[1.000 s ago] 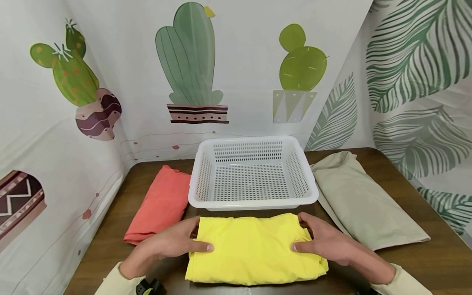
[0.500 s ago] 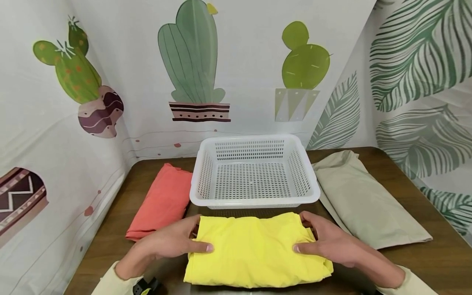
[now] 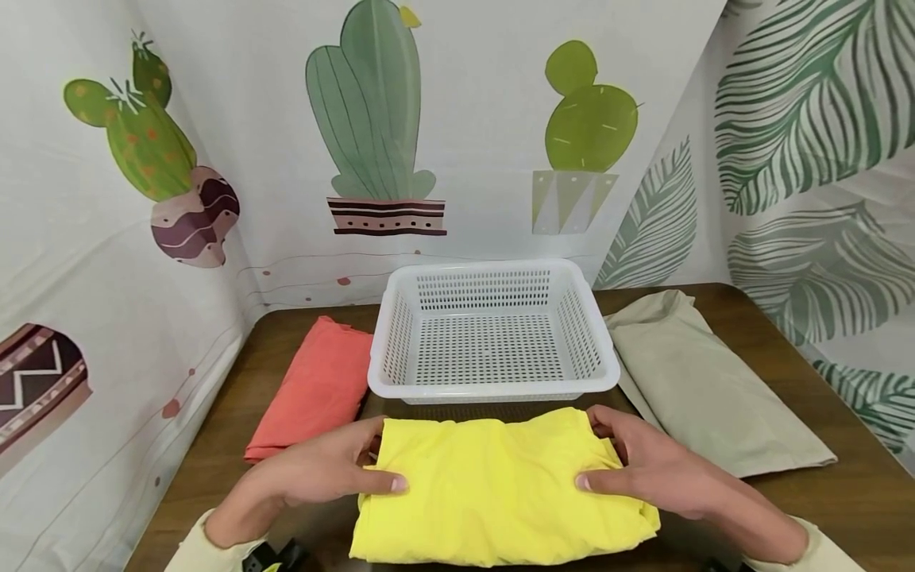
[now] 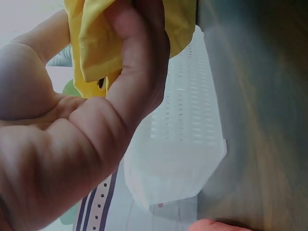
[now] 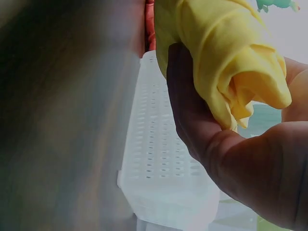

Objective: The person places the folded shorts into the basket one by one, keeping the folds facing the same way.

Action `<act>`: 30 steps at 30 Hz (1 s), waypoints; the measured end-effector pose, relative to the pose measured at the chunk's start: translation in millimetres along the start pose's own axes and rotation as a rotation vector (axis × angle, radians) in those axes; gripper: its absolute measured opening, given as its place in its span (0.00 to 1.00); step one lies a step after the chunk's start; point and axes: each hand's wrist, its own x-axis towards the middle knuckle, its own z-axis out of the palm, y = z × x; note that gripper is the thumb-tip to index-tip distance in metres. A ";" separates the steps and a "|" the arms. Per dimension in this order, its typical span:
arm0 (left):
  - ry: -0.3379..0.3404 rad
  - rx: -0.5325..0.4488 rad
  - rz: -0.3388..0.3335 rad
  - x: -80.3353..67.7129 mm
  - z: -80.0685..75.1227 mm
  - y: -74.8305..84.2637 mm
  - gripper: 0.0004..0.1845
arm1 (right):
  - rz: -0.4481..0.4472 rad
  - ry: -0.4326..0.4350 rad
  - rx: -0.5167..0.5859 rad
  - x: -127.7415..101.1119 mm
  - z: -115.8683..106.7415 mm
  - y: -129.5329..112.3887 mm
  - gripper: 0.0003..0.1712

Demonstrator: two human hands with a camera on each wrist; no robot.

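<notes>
A folded yellow cloth is held between both hands in front of the basket. My left hand grips its left end, thumb on top and fingers underneath. At the other end my right hand grips it the same way. In the left wrist view the yellow cloth lies between thumb and curled fingers, and its folded layers show. The right wrist view has the cloth's rolled end in the right hand, with fingers beneath it. Its exact kind of garment cannot be told.
Behind the cloth stands a white perforated plastic basket with nothing in it. A folded red cloth lies left of it, and a grey-beige folded cloth lies right. All are on a brown wooden table against a printed curtain.
The yellow cloth looks slightly larger and nearer, its lower edge further down the head view. Both hands have spread a little apart while keeping their hold. The head view shifted slightly.
</notes>
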 end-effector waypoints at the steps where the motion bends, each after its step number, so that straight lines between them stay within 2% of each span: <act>1: 0.000 -0.002 0.003 -1.1 0.0 1.0 0.24 | -0.012 -0.012 0.024 -0.4 -0.5 -0.2 0.30; 4: 0.002 -0.012 0.008 -4.3 0.1 4.6 0.24 | -0.040 -0.052 0.097 -2.0 -1.9 -1.3 0.27; 8: 0.000 -0.035 0.033 -6.8 -0.2 10.3 0.24 | -0.050 -0.072 0.126 -4.3 -4.9 -4.9 0.26; 16: -0.068 -0.204 0.094 -6.7 -2.5 20.0 0.30 | -0.053 -0.056 0.090 -7.0 -13.1 -15.2 0.27; 22: -0.072 -0.258 0.120 -5.6 -3.3 23.9 0.30 | -0.071 -0.082 0.121 -7.1 -18.6 -19.5 0.30; 30: -0.039 -0.336 0.120 -2.8 -3.6 30.6 0.28 | -0.095 -0.046 0.092 -7.2 -25.2 -28.3 0.26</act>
